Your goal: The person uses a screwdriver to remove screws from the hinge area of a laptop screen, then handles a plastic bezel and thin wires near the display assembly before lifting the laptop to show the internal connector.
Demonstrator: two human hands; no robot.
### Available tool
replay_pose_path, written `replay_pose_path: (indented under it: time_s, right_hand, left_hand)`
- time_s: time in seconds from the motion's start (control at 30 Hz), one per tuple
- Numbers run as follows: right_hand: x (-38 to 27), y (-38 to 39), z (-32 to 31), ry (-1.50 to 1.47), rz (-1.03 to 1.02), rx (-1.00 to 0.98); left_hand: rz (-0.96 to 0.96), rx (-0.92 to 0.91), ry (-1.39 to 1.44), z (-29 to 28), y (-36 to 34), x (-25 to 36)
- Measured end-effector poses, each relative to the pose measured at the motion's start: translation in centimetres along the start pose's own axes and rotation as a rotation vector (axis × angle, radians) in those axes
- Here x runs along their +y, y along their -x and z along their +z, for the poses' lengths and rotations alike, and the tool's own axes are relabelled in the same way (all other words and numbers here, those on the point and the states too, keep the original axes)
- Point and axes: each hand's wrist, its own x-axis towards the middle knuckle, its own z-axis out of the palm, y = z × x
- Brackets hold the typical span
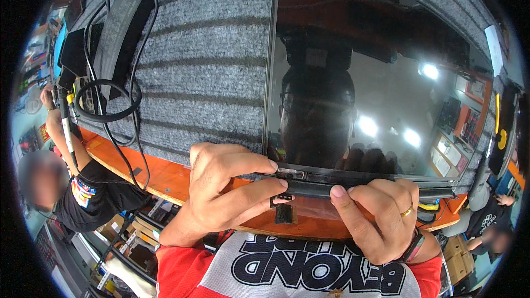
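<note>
A dark glossy screen panel (381,94) lies face up before me, with lamps and a person's outline mirrored in it. Along its near edge runs a long black strip (312,189), which looks like a hinge cover. A small metal piece, perhaps a hinge, (291,174) shows at the edge's left end. My left hand (229,187) pinches that left end, fingertips on the strip and the panel's corner. Farther right, my right hand (381,209) grips the strip between thumb and curled fingers. A short black tab (284,214) sits below the strip, near the left fingertips.
Grey ribbed matting (204,55) covers the bench, whose orange front edge (165,179) faces me. A black power adapter (118,38) with looped cables (107,102) lies at the left. Other people are at far left and far right. Boxes (455,256) stand below, right.
</note>
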Motion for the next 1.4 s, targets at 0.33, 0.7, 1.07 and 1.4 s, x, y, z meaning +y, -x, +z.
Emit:
replay_pose_path:
  time_s: [0.33, 0.7, 1.07, 1.4]
  right_hand:
    - [-0.1, 0.1, 0.0, -0.014, 0.034, -0.025]
    - [-0.3, 0.3, -0.2, 0.008, 0.024, -0.017]
    - [1.3, 5.9, -3.1, 0.215, 0.087, 0.042]
    - [7.6, 11.4, -10.6, 0.247, 0.064, -0.01]
  left_hand:
    - [0.019, -0.001, -0.047, 0.1, -0.6, 0.5]
    - [0.038, 0.015, -0.067, 0.1, -0.3, 0.1]
    - [0.02, 0.13, -0.043, 1.4, 0.1, 0.4]
    - [0.089, 0.139, -0.086, 1.6, 0.2, 0.0]
